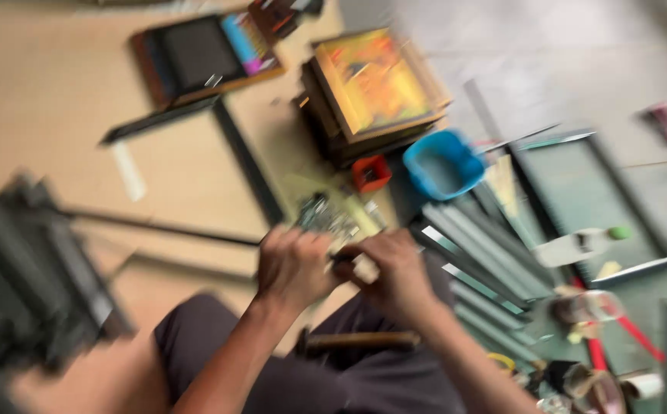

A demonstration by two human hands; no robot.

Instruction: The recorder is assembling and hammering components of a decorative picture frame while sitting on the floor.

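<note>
The frame is motion-blurred. My left hand (293, 264) and my right hand (394, 268) meet at the centre, above my lap. Both are curled around a small dark object (345, 259) between them; what it is cannot be made out. Just beyond my fingers lies a clump of small shiny metal pieces (326, 215) on a pale sheet. A wooden-handled tool (360, 341) rests across my dark trousers below the hands.
A stack of framed pictures (375, 88) stands ahead, with a small red box (370, 173) and a blue tub (442, 165) beside it. Grey frame strips (479, 253) lie to the right, dark mouldings (27, 268) to the left, a clear bottle (578, 245) further right.
</note>
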